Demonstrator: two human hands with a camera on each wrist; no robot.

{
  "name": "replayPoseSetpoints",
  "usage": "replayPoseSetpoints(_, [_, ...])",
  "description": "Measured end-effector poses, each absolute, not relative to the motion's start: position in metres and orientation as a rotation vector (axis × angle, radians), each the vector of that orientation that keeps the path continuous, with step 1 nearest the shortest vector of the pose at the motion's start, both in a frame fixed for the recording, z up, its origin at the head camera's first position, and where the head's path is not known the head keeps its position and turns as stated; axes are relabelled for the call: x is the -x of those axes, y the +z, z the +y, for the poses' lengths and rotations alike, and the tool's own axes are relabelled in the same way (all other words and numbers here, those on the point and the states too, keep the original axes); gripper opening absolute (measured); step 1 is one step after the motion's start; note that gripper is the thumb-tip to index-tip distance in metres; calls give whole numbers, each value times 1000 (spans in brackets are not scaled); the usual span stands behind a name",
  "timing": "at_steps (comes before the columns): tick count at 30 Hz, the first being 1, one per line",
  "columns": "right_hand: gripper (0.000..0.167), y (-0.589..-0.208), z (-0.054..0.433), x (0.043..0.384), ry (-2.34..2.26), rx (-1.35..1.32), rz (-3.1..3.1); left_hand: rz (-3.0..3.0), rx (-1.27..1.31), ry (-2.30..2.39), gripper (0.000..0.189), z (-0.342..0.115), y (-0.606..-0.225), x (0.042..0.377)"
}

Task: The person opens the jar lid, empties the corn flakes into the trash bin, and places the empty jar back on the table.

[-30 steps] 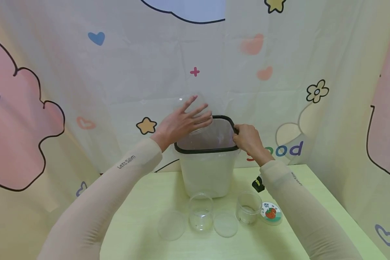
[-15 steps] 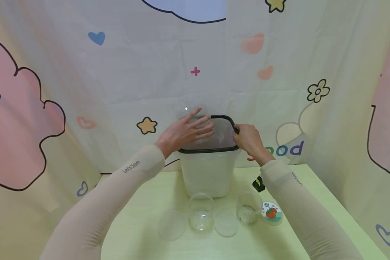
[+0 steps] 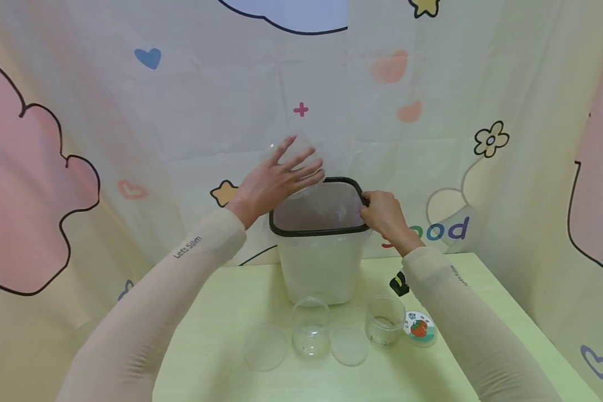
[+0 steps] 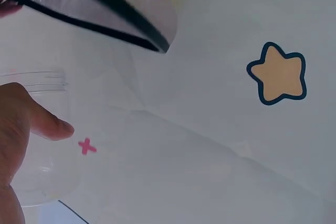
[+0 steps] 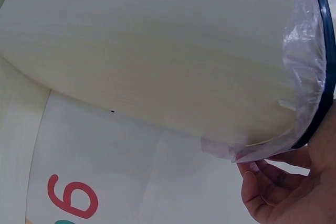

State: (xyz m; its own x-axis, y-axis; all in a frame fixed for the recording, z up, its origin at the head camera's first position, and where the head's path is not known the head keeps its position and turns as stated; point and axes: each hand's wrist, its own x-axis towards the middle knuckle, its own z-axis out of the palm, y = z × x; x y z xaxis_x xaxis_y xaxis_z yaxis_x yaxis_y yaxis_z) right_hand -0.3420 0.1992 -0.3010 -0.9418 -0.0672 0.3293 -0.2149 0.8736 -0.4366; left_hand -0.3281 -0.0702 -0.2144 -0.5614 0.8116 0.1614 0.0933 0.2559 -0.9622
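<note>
My left hand [image 3: 281, 177] grips a clear plastic jar [image 4: 47, 171], thumb on one side and fingers spread over the other. The jar is held upside down over the bin's left part, its threaded mouth towards the opening. The pale waste bin [image 3: 319, 268] stands on the table, with a black rim band [image 3: 321, 231]. A thin translucent bag liner [image 5: 304, 51] is folded over its edge. At the right side of the rim, my right hand [image 3: 383, 215] holds on with curled fingers, which also touch the liner's loose edge.
In front of the bin stand two clear jars [image 3: 310, 335] on the pale table [image 3: 206, 357]. Two translucent discs [image 3: 265, 347] and a round lid with a red fruit picture [image 3: 419, 328] lie beside them. A small black object [image 3: 399, 283] lies near the right forearm.
My left hand dipped with the jar towards the bin, then rose again and shifted slightly left, ending higher than at first. The right hand and bin stayed in place.
</note>
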Motion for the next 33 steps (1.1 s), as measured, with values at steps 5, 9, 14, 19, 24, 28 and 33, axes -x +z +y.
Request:
replayPoseSetpoints(5, [49,-302,198,342,688,-212,-2738,-1864,826,1383,125,-70,-221,329])
replayPoseSetpoints(9, [49,-304,198,342,687,-211,-2749,-1827,938,1472,124,-66,-238,331])
replayPoseSetpoints(14, [50,-304,199,341,698,-217,-2746,-1779,906,1471,118,-65,-244,333])
replayPoseSetpoints(19, [50,-301,198,341,690,-221,-2740,-1793,887,1444,117,-68,-242,332])
replayPoseSetpoints(24, [51,-300,198,341,683,-217,-2750,-1841,881,1405,120,-70,-243,331])
replayPoseSetpoints(28, [51,-300,198,341,700,-203,-2753,-1875,869,1350,123,-72,-243,330])
replayPoseSetpoints(33, [51,-300,198,341,694,-197,-2752,-1945,850,1218,120,-75,-245,328])
